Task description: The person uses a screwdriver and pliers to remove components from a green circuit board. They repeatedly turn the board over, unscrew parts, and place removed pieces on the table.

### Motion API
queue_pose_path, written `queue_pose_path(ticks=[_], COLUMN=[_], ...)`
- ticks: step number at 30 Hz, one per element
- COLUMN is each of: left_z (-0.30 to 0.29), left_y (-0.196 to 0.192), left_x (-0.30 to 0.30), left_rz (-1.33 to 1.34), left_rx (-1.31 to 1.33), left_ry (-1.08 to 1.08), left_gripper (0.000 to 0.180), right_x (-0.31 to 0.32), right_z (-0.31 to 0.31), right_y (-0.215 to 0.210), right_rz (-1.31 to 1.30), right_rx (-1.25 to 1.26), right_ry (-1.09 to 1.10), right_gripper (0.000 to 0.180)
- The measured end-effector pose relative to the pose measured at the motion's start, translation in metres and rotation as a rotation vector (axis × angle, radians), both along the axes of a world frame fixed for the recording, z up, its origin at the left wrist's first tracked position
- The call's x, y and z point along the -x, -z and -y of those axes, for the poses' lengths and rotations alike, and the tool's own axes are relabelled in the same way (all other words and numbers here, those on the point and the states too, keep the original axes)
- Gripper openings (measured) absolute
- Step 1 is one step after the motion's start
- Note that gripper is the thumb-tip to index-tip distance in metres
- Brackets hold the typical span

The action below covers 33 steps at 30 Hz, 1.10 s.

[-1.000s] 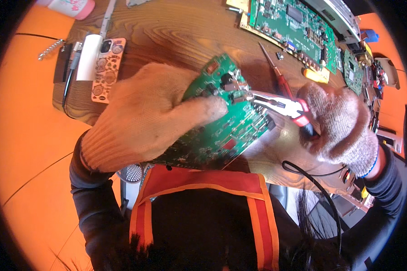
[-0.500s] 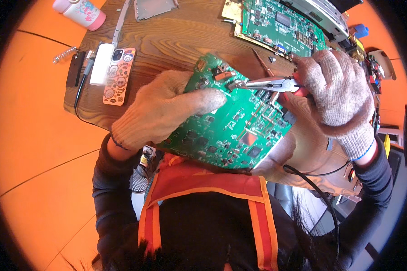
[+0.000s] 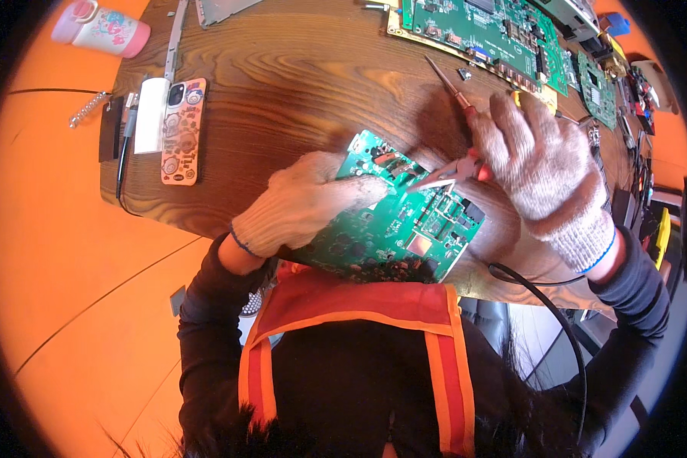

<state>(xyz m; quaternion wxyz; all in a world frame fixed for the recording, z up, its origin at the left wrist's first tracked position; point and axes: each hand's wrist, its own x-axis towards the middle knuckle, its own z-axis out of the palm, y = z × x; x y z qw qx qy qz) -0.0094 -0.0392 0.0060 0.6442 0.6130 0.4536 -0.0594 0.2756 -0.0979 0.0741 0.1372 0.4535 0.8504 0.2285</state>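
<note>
My gloved left hand (image 3: pixel 298 200) grips a green circuit board (image 3: pixel 393 217) by its left side, thumb pressed on top and the other fingers hidden beneath. The board is tilted above the table's near edge and carries chips, connectors and a square metallic patch. My gloved right hand (image 3: pixel 538 160) is closed around the red handles of a pair of pliers (image 3: pixel 444 175). The jaws point left, over the board's upper right part; whether they touch it I cannot tell. Just beyond lies a screwdriver-like tool (image 3: pixel 449 82), its reddish handle end beside my right fingers.
Larger green boards on a metal plate (image 3: pixel 477 34) lie at the far right, beside more electronic parts. A phone in a patterned case (image 3: pixel 182 133), a white cylinder (image 3: pixel 153 114) and a bottle (image 3: pixel 103 29) stand or lie left. A black cable (image 3: pixel 538 299) loops at the right.
The plier jaws have left the small metal part near the board's top edge and now hover lower over the board. Both hands and the board have shifted, and the view has moved too.
</note>
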Motion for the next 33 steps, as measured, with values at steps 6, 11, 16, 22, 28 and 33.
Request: queue_pose_path(ticks=[6, 11, 16, 22, 28, 33], left_z=[0.005, 0.005, 0.003, 0.002, 0.006, 0.006], left_y=[0.001, 0.000, 0.000, -0.001, 0.005, 0.005], left_x=[0.001, 0.000, -0.002, -0.001, -0.001, 0.000], left_rz=[0.062, 0.069, 0.135, 0.143, 0.156, 0.136], left_rx=[0.041, 0.138, 0.159, 0.168, 0.152, 0.156], left_ry=[-0.063, -0.113, -0.109, -0.104, -0.136, -0.147], left_gripper=[0.049, 0.025, 0.027, 0.027, 0.038, 0.038], right_x=[0.007, -0.015, -0.028, -0.020, -0.036, -0.071], right_z=[0.011, -0.004, -0.001, -0.001, 0.007, 0.037], right_y=[0.009, 0.014, 0.029, 0.017, 0.028, 0.053], right_rz=[-0.194, -0.385, -0.578, -0.914, -1.062, -1.212], right_rx=[0.149, 0.144, 0.265, 0.573, 0.750, 0.670], right_ry=[0.028, 0.074, 0.221, 0.468, 0.408, 0.337], right_gripper=[0.046, 0.048, 0.051, 0.032, 0.018, 0.033])
